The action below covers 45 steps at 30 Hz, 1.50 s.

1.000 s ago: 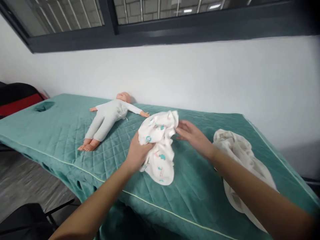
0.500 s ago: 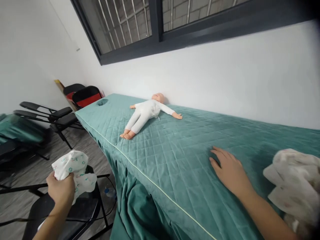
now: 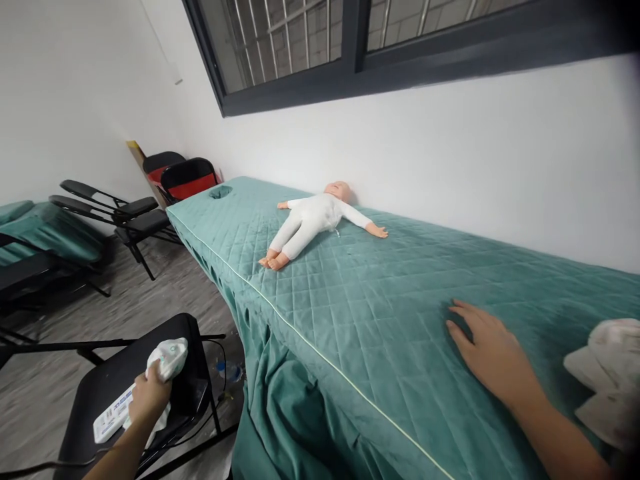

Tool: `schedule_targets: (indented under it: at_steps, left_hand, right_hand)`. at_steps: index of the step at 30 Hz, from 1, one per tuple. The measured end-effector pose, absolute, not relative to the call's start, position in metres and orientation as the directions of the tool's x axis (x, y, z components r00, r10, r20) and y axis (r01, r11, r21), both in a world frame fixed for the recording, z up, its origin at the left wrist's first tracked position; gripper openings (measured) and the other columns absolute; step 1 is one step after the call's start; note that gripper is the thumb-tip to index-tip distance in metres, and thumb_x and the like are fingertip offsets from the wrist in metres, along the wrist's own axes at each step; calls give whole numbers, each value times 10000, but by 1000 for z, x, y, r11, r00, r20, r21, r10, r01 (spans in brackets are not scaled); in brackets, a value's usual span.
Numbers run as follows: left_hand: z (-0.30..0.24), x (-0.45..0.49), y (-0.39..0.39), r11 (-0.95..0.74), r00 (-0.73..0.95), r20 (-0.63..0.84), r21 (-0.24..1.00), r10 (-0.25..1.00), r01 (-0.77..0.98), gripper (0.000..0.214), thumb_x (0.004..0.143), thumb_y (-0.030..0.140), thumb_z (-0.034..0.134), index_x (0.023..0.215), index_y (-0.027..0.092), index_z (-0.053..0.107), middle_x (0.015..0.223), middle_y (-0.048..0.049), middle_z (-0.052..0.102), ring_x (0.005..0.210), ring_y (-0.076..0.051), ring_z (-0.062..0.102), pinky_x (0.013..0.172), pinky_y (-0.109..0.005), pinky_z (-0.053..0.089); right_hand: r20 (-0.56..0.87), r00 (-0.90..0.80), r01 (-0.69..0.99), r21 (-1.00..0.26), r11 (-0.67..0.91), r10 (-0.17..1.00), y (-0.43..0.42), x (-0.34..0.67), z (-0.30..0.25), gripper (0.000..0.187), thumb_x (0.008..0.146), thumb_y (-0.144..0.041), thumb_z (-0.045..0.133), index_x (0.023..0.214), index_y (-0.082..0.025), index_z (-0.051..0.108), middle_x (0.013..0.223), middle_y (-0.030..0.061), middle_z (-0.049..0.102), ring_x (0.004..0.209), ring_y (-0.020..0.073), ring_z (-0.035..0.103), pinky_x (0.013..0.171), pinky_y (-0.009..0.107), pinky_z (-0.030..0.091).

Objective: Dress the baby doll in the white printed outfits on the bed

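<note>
My left hand (image 3: pixel 150 393) is closed round a bunched white cloth (image 3: pixel 171 357) with small green prints, low over the seat of a black chair (image 3: pixel 110 373). Under and beside that hand lies a white box with blue lettering (image 3: pixel 111 415), partly hidden by the forearm. My right hand (image 3: pixel 493 350) is open, palm down with fingers apart, on the green quilted bed cover (image 3: pixel 380 347). To its right is a crumpled white cloth (image 3: pixel 613 373), cut off by the frame edge. A baby doll in a white suit (image 3: pixel 313 217) lies on its back farther along the bed, touched by neither hand.
The bed runs along a white wall (image 3: pixel 450 153) below a dark-framed barred window (image 3: pixel 285 47). Its face hole (image 3: pixel 221 192) is at the far end. Folding chairs (image 3: pixel 187 180) stand beyond it. A blue-tinted bottle (image 3: pixel 227 370) lies on the floor beside the near chair.
My left hand has lowered the printed cloth towards the chair seat, uncovering the white box. The view has shifted left, while my right hand stays flat on the bed.
</note>
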<state>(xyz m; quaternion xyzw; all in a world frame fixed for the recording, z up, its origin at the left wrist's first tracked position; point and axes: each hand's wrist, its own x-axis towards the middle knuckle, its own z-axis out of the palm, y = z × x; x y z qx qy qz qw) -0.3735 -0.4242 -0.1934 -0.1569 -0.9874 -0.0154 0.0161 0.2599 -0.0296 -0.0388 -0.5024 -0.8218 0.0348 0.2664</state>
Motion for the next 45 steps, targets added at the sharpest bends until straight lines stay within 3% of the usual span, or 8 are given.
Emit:
schedule_targets:
  at_steps: [7,13,18,22,29,34,40,45]
  left_hand:
    - [-204,-364,-418,933,-939,-39,139,342,333,739,889,544,400,1524,174,319,1361,-269,484,1247,-479,515,940,-619,440]
    - [-194,-321,-407,888,-874,240,83,423,453,658,879,339,413,1506,143,365,1580,-282,322,1495,-440,262,1091,-748,223]
    - [-176,-276,-368,501,-479,359,36,801,865,502,907,251,434,1402,190,498,1566,-220,393,1495,-384,319,1170,-664,248]
    - [-141,-214,-309,50,-110,551,124,828,991,363,888,193,568,1249,229,576,1492,-174,481,1457,-360,398,1145,-572,388]
    - [-62,-43,-193,-483,193,638,317,746,816,362,867,58,549,1163,247,636,1419,-104,555,1472,-312,364,1176,-561,368]
    - [-34,63,-102,-493,233,436,730,869,474,313,925,168,512,1199,232,649,1309,-106,634,1293,-253,541,1133,-474,417]
    - [-28,115,-42,-391,249,317,850,915,354,243,924,330,594,1103,222,717,1138,-108,729,1121,-275,622,1051,-450,433]
    - [-25,103,-37,-246,269,229,969,936,33,366,961,448,559,1228,229,684,1261,-89,704,1187,-255,621,1078,-406,431]
  right_hand:
    - [430,-338,788,-357,501,837,-23,260,-42,263,930,-421,448,1049,-270,628,1224,94,684,1213,442,608,984,630,466]
    - [362,-304,847,-322,424,881,-39,254,-36,340,959,-357,426,1126,-187,667,1335,155,655,1262,388,595,1078,564,456]
    - [297,-267,861,-353,365,917,-92,238,-27,379,975,-321,429,1233,-160,654,1423,149,605,1331,333,549,1121,557,434]
    - [199,-361,800,-437,412,911,-135,249,-17,338,987,-325,460,1267,-255,637,1455,61,592,1366,269,530,1131,511,446]
    - [471,-40,947,-263,184,881,-148,332,18,413,945,-403,516,1302,-202,574,1429,137,582,1319,338,535,1100,533,428]
    - [313,136,980,-182,-81,940,-137,369,15,260,869,-406,524,1002,-201,611,1201,155,681,1138,361,593,933,493,459]
    - [251,371,653,-755,-59,894,-125,348,33,172,857,-371,542,762,-243,479,687,-14,507,664,177,467,626,307,371]
    - [213,40,149,-968,205,976,-109,276,67,282,825,-383,704,710,-217,508,701,-34,465,669,134,425,641,270,362]
